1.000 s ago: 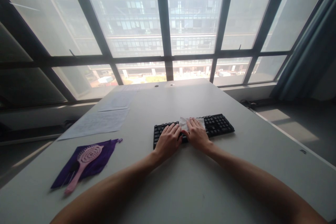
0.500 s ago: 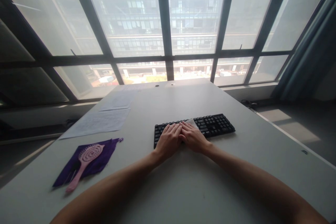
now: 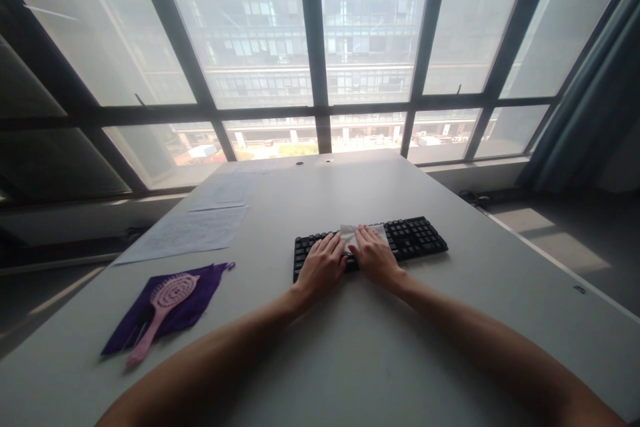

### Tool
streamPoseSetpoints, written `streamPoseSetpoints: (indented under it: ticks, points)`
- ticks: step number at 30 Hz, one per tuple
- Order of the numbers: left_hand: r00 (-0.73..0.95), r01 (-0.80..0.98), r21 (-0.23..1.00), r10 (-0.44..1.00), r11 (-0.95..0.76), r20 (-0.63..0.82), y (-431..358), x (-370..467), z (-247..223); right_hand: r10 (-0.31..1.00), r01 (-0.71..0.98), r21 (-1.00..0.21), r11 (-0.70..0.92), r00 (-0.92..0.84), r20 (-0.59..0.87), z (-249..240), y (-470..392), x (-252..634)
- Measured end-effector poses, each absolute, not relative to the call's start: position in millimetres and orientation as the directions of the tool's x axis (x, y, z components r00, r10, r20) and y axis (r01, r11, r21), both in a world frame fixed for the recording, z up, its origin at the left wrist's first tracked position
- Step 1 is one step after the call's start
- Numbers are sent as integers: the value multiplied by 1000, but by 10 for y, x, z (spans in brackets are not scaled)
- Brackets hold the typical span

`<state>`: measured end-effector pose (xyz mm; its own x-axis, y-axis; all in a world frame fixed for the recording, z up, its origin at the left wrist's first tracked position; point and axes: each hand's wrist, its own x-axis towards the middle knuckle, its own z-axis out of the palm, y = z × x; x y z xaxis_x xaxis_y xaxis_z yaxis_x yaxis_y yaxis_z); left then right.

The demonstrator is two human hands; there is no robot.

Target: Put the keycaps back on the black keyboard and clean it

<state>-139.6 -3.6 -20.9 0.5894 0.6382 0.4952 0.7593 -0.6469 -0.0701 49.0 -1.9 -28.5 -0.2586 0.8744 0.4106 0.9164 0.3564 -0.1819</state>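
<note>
Now the right hand (image 3: pixel 376 259), fingers slightly apart and flat on the white tissue (image 3: pixel 348 233), has slid rightward from the left hand (image 3: pixel 320 265), whose fingers lie together on the black computer keyboard (image 3: pixel 419 237) atop the white desk (image 3: pixel 325 360), suggesting a wiping stroke.

one keyboard (image 3: pixel 417 238); one hairbrush (image 3: pixel 159 313)

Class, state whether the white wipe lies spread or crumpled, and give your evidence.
Spread: the white wipe lies mostly flat on the keyboard under the right hand, showing either side. Folded layers: cannot tell.
</note>
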Motion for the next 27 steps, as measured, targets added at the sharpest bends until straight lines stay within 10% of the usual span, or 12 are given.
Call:
streamPoseSetpoints:
  ticks: [7,20,27]
  points:
    - [595,745,-51,627,-666,503,-30,-1404,-207,776,806,-159,571,-466,424,-263,-60,467]
    - [587,757,-46,648,-652,486,-30,-1394,-198,917,953,-186,239,-158,366,-295,-35,485]
    - [582,753,-43,635,-656,507,-25,-1397,-204,877,906,-175,386,-301,375,-273,-50,522]
